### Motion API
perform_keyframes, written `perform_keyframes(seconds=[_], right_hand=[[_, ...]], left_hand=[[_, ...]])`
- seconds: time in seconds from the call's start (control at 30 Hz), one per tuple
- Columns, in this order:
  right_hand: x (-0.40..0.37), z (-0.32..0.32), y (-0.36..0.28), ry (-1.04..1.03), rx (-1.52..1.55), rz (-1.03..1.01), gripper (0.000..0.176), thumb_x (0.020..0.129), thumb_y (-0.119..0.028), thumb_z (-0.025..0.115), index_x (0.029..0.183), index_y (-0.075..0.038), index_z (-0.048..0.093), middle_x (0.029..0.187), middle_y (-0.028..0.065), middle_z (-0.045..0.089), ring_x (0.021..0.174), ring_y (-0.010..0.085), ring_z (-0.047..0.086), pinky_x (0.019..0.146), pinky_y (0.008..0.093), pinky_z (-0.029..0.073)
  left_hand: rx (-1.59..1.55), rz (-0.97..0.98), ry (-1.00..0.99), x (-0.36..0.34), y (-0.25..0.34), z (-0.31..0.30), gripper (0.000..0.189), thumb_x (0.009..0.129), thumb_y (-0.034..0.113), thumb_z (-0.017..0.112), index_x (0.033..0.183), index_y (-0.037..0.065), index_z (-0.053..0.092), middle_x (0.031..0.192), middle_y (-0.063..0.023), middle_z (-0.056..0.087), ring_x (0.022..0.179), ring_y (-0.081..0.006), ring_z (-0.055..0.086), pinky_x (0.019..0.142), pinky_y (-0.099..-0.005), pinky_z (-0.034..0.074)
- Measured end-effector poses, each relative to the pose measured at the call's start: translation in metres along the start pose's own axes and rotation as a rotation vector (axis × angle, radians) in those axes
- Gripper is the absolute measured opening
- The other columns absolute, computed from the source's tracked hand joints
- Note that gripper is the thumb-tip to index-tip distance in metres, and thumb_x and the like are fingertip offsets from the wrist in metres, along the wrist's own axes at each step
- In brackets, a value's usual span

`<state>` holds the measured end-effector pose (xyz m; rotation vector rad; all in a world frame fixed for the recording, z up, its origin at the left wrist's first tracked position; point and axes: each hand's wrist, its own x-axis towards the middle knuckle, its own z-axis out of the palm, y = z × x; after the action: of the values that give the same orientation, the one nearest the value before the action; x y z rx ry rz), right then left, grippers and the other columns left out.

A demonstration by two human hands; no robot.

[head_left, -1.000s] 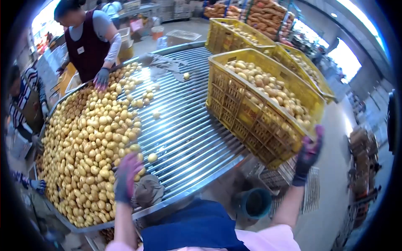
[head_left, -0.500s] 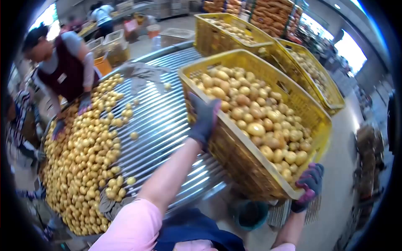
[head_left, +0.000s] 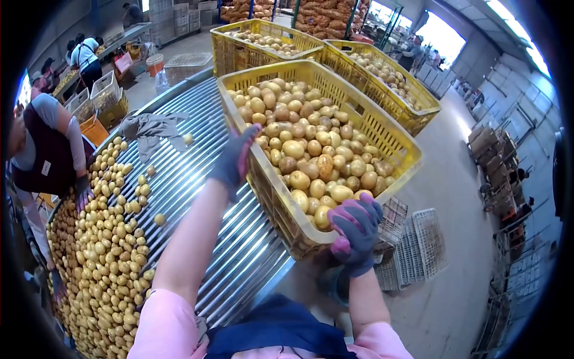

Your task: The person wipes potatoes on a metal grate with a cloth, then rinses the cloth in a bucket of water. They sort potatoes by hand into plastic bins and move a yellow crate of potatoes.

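A yellow crate (head_left: 272,188) full of round yellow-brown produce (head_left: 317,140) sits tilted over the right part of a metal roller table (head_left: 197,197). My left hand (head_left: 234,157), in a grey and pink glove, holds the crate's near left rim. At the near right corner, my right hand (head_left: 357,230), gloved the same way, has its fingers closed on the rim. A large pile of the same produce (head_left: 101,263) covers the left side of the rollers. A grey cloth (head_left: 149,131) lies on the rollers left of the crate.
Two more full yellow crates (head_left: 239,58) (head_left: 418,116) stand just behind. A co-worker (head_left: 51,143) in a dark apron reaches into the pile at left. White plastic crates (head_left: 412,251) lie on the floor at right. A teal bucket (head_left: 335,284) is below the held crate.
My view has turned to the right, so the crate and both hands appear farther left. Both hands still grip the crate. Its front corner now sits closer to the rollers' edge in view.
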<state>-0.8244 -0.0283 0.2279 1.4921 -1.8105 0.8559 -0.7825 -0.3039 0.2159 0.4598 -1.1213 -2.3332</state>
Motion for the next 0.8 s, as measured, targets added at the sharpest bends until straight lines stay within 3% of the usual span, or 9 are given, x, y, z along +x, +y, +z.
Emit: perform_keyframes(seconds=[0.07,0.13,0.2,0.27,0.37,0.43,0.53,0.67,0.8], right_hand=[[-0.003,-0.012,0.015,0.051,-0.052,-0.014,0.047,0.092,-0.044,0.038,0.101,-0.005,0.063,0.105,0.0124,0.058,0.102,0.0292,0.054,0.101,0.0470,0.032],[-0.038,0.005,0.063,0.482,-0.010,0.412,0.051,0.097,-0.043,0.031,0.121,-0.002,0.051,0.123,0.0132,0.050,0.115,0.0280,0.046,0.104,0.0435,0.030],[-0.043,-0.006,0.123,0.618,0.096,0.532,0.051,0.097,-0.042,0.032,0.126,-0.003,0.045,0.128,0.0125,0.046,0.118,0.0262,0.043,0.105,0.0409,0.028],[-0.040,-0.017,0.166,0.741,0.218,0.652,0.052,0.098,-0.042,0.032,0.132,-0.003,0.040,0.132,0.0118,0.043,0.122,0.0243,0.039,0.106,0.0383,0.027],[-0.039,-0.016,0.213,0.528,1.068,0.941,0.055,0.099,-0.043,0.028,0.136,-0.004,0.036,0.136,0.0107,0.040,0.124,0.0192,0.037,0.109,0.0362,0.023],[-0.018,-0.009,0.200,0.689,0.819,1.092,0.062,0.099,-0.047,0.025,0.139,0.000,0.028,0.143,0.0148,0.030,0.130,0.0239,0.030,0.110,0.0386,0.021],[-0.096,0.008,0.310,0.244,0.130,0.533,0.061,0.099,-0.046,0.020,0.139,-0.001,0.026,0.142,0.0144,0.030,0.128,0.0259,0.032,0.108,0.0425,0.025],[-0.039,-0.002,0.255,0.450,0.287,0.662,0.059,0.099,-0.045,0.021,0.135,0.000,0.030,0.137,0.0147,0.034,0.123,0.0257,0.036,0.105,0.0423,0.028],[-0.014,-0.004,0.221,0.457,0.291,0.633,0.058,0.099,-0.045,0.021,0.131,0.002,0.034,0.132,0.0151,0.038,0.118,0.0256,0.039,0.102,0.0420,0.031]], left_hand=[[-0.016,-0.067,-0.067,-0.024,-0.018,-0.001,0.084,0.080,0.027,0.068,0.141,0.010,0.013,0.135,-0.0158,0.034,0.123,-0.0291,0.038,0.101,-0.0403,0.037],[0.043,-0.044,-0.128,-0.070,-0.017,0.025,0.096,0.079,0.035,0.070,0.144,0.010,0.004,0.141,-0.0153,0.028,0.129,-0.0269,0.031,0.106,-0.0389,0.030],[0.016,-0.054,-0.094,-0.096,-0.043,0.029,0.104,0.080,0.036,0.069,0.145,0.011,-0.008,0.146,-0.0152,0.019,0.134,-0.0240,0.025,0.109,-0.0378,0.024],[0.044,-0.124,0.009,-0.114,-0.051,0.046,0.079,0.088,0.033,0.059,0.146,0.018,0.007,0.143,-0.0075,0.029,0.130,-0.0207,0.032,0.108,-0.0381,0.028],[-0.017,-0.179,-0.029,-0.118,-0.053,0.050,0.077,0.088,0.028,0.061,0.145,0.016,0.011,0.141,-0.0057,0.033,0.126,-0.0179,0.038,0.105,-0.0360,0.033],[0.028,-0.252,0.033,-0.124,-0.041,0.061,0.081,0.085,0.029,0.065,0.145,0.015,0.013,0.139,-0.0044,0.036,0.126,-0.0157,0.038,0.104,-0.0355,0.033],[0.124,-0.243,0.064,-0.133,-0.047,0.067,0.126,0.073,0.049,0.072,0.136,-0.007,-0.022,0.146,-0.0287,0.012,0.132,-0.0228,0.029,0.106,-0.0337,0.029],[0.320,-0.420,0.029,-0.136,-0.056,0.055,0.127,0.073,0.066,0.061,0.137,-0.010,-0.018,0.147,-0.0307,0.004,0.139,-0.0260,0.014,0.108,-0.0356,0.023],[0.259,-0.457,-0.031,-0.129,-0.058,0.047,0.128,0.071,0.066,0.062,0.137,-0.010,-0.017,0.146,-0.0293,0.012,0.131,-0.0269,0.030,0.105,-0.0344,0.029]])
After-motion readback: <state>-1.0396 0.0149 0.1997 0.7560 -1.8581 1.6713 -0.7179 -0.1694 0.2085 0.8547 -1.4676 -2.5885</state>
